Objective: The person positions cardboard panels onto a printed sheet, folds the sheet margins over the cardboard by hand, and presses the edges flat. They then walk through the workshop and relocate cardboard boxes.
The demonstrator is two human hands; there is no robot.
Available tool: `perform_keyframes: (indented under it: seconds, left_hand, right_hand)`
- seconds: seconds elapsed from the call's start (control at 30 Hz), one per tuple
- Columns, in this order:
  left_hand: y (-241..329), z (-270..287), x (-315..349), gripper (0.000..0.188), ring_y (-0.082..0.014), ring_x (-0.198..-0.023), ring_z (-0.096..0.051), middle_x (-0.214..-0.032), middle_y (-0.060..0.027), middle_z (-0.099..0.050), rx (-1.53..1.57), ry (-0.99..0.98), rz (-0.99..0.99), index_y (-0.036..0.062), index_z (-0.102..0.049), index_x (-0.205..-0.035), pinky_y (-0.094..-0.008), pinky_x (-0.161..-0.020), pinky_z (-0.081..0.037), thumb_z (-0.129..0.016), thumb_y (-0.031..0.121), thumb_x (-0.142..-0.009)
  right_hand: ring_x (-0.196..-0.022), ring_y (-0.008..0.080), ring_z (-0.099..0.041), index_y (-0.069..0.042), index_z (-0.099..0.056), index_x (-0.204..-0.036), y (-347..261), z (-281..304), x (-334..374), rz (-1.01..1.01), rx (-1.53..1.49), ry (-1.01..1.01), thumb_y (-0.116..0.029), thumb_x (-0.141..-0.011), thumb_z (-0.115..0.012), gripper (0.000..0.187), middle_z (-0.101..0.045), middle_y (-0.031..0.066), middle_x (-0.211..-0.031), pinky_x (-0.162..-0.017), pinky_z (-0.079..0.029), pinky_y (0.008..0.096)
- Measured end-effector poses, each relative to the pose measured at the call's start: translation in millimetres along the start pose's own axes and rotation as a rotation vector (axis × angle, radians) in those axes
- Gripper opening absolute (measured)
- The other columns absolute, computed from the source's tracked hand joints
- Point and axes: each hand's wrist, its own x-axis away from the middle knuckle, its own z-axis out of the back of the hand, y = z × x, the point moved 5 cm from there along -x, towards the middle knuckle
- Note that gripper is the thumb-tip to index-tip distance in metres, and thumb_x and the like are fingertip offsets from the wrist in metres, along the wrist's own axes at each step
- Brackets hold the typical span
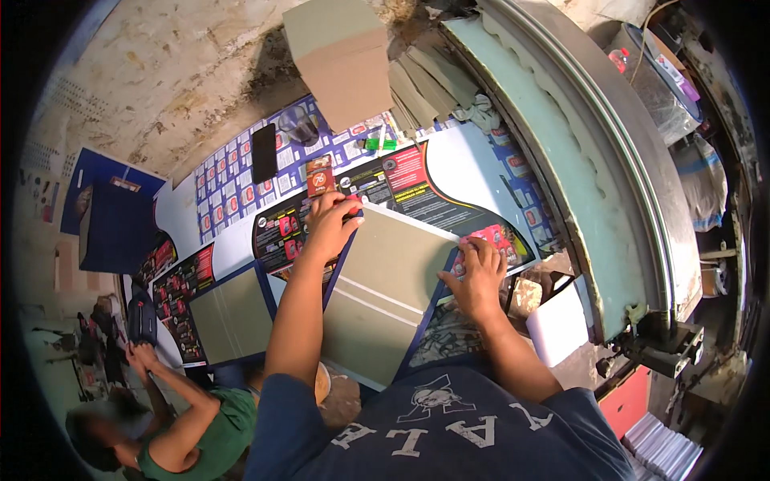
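A large grey-green board (377, 289) with dark blue edging on both long sides and two pale stripes across it lies in front of me, at the near side of the table. My left hand (327, 228) is at its far left corner, fingers bent over a small red object (354, 205) whose kind I cannot make out. At the far right corner my right hand (479, 276) rests with fingers spread, its thumb along the blue edge, over a pinkish-red printed patch. A red-brown small packet (319, 175) lies just beyond my left hand.
Printed sheets (409, 180) cover the table. Farther back are a black phone (264, 154), a glass (300, 128), a green item (380, 143) and a cardboard stack (341, 72). A similar board (233, 313) lies left, near a person in green (192, 437). A large machine (561, 152) stands right.
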Motion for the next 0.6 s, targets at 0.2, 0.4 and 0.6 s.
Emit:
perform_keyframes:
  seconds: [0.2, 0.4, 0.6]
  left_hand:
    - [8.2, 7.3, -20.6, 0.035, -0.0363, -0.119, -0.051, -0.121, -0.0099, -0.057, 0.045, -0.102, -0.034, 0.0218, -0.065, -0.127, -0.0489, -0.104, -0.041, -0.071, 0.023, -0.092]
    - [61.7, -33.9, 55.1, 0.051, -0.0388, -0.123, -0.052, -0.124, -0.0207, -0.059, 0.255, 0.222, -0.025, 0.0044, -0.053, -0.141, -0.0491, -0.106, -0.041, -0.066, 0.022, -0.095]
    - [105.5, -39.3, 69.4, 0.061, -0.0324, -0.139, -0.042, -0.145, -0.0165, -0.049, -0.158, 0.267, -0.224, 0.0092, -0.051, -0.145, -0.0541, -0.114, -0.031, -0.066, 0.028, -0.089]
  right_hand:
    - [-0.128, 0.0379, -0.044, -0.007, -0.051, -0.139, -2.0, 16.1, -16.1, -0.036, -0.067, -0.082, -0.03, -0.068, -0.09, 0.084, -0.052, 0.0124, -0.133, -0.109, -0.028, 0.0578]
    - [-0.085, 0.017, -0.066, 0.011, -0.045, -0.139, 2.1, -7.1, -0.5, -0.622, -1.263, -0.242, -0.023, -0.087, -0.078, 0.07, -0.056, 0.0212, -0.13, -0.066, -0.049, 0.0279]
    - [-0.111, 0.0255, -0.058, 0.0, -0.065, -0.127, -22.5, 2.7, -33.5, 0.314, 0.268, -0.068, -0.035, -0.091, -0.071, 0.05, -0.059, 0.0128, -0.127, -0.089, -0.047, 0.041]
